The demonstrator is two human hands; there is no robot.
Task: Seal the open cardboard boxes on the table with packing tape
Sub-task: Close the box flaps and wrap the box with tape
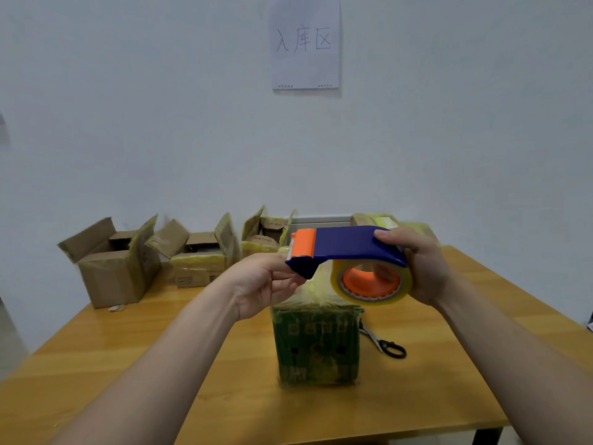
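Writing: 1 paper sheet (305, 43) is fixed to the wall, hand-lettered "入库区". The green box (317, 345) carries printed marks on its near face; they are too blurred to read. Small marks on the front of the middle open box (199, 252) are likewise illegible.

Task item: the tape dispenser (346, 248), blue housing with orange cutter head, is held in the air above the green box. Its long axis runs left to right, roughly level. The cutter end points left and the tape roll (372, 284) sits at the right end, its orange core facing the camera.

Hands: the right hand (420, 264) grips the roll end, thumb on top of the housing and fingers behind the roll. The left hand (266, 284) pinches the underside of the cutter end; whether it also holds loose tape cannot be told.

Other items: 3 boxes with flaps up stand along the far edge of the table (128, 364), namely the left open box (109, 264), the middle one and the third open box (266, 236). Scissors (383, 343) lie just right of the green box.
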